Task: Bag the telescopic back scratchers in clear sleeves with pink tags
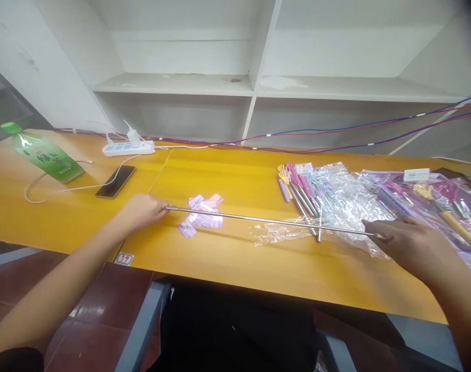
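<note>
A long thin metal rod (pixel 235 216) stretches between my two hands above the table. My left hand (pixel 148 209) is closed on its left end, and my right hand (pixel 394 235) grips the other end. Beneath the rod's left part lies a small pile of purple and pink paper pieces (pixel 202 214). Several back scratchers (pixel 293 181) with yellow and pink hand-shaped heads lie behind the rod, toward the right. Clear plastic wrappers (pixel 347 201) are heaped beside them, and another wrapper (pixel 277 233) lies partly under the rod.
On the wooden table (pixel 219 258), a green bottle (pixel 45 155), a phone (pixel 116 182) and a power strip (pixel 128 148) are at the left. A purple tray or bag (pixel 386 178) of wrapped scratchers is at the right. White shelves (pixel 181 83) and cables run behind.
</note>
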Available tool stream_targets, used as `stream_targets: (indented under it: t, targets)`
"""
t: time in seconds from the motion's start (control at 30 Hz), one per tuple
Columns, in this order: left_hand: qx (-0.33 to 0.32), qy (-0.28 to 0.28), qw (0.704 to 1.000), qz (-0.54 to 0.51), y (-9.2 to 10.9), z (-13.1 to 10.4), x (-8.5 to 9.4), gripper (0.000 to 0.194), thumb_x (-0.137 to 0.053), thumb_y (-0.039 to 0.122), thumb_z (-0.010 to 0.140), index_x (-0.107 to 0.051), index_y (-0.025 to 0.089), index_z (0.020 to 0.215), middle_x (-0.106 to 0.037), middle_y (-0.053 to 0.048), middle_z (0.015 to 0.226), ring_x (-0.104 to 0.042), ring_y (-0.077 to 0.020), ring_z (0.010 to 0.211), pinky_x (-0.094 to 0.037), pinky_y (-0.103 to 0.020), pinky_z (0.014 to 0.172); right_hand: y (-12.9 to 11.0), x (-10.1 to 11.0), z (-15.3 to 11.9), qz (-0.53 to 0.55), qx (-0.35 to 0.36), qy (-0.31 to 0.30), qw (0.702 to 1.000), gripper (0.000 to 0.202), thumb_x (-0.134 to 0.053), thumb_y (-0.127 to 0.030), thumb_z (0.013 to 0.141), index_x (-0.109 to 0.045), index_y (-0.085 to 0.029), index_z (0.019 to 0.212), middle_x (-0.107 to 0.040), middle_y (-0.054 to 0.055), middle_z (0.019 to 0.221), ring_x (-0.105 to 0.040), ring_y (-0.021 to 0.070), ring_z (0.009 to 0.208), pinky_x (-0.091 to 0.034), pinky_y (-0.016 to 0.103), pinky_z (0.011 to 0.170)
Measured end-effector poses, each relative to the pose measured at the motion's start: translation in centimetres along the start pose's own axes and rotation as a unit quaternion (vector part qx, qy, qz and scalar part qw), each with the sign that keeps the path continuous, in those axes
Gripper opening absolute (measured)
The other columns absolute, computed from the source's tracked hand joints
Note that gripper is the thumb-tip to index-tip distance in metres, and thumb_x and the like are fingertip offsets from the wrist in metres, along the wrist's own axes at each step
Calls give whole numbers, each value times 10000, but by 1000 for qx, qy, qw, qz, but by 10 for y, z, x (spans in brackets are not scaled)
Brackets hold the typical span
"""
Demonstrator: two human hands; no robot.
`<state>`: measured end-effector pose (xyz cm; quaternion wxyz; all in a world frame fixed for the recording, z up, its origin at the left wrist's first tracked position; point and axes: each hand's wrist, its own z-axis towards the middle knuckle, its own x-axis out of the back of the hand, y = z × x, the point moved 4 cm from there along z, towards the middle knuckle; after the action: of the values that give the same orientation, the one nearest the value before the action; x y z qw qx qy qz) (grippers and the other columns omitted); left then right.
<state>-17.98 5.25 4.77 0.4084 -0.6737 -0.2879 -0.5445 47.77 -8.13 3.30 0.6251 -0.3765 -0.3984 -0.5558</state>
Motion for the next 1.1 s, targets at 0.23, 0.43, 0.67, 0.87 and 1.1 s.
stream_targets:
  t: [0.23, 0.43, 0.67, 0.87, 1.1]
  targets:
    - [44, -13, 999, -10, 36, -15, 0, 314, -498, 335, 1031, -790, 221, 1012, -824, -122, 930, -773, -278, 822, -442, -310, 655, 22, -22, -40, 35, -137, -59, 988, 90, -679, -325, 790, -730, -268, 743, -790, 124, 904, -687, 255, 772, -427, 366, 691]
    - [18, -44, 998, -49, 104, -33, 6, 275, -512, 191, 1013, -768, 202, 1112, -821, -150, 945, -795, -280, 849, -531, -325, 709, -72, -23, -31, 55, -144, -7, 988, 133, -625, -294, 850, -647, -256, 725, -716, 64, 756, -628, 227, 661, -347, 326, 624]
    - [-50, -27, 993, -101, 208, -22, 48, 293, -506, 55, 949, -772, 148, 1031, -802, -200, 946, -810, -343, 892, -614, -415, 737, -295, -6, -11, 18, 45, 56, 997, 229, -539, -26, 887, -662, -214, 842, -709, 66, 778, -623, 196, 702, -306, 296, 608]
    - [-58, -40, 993, -99, 227, -15, 47, 286, -500, 71, 979, -775, 146, 1004, -803, -203, 925, -816, -370, 928, -623, -443, 755, -339, -15, -1, -12, 68, -34, 997, 227, -553, -40, 939, -645, -220, 834, -733, 54, 802, -652, 194, 691, -292, 310, 581]
    - [-75, -33, 990, -111, 226, -11, 37, 265, -507, 83, 996, -761, 133, 1054, -807, -198, 980, -814, -363, 946, -621, -428, 759, -329, -12, -8, -39, 108, -51, 992, 361, -363, -151, 1058, -662, -270, 894, -777, -25, 861, -721, 162, 768, -419, 250, 631]
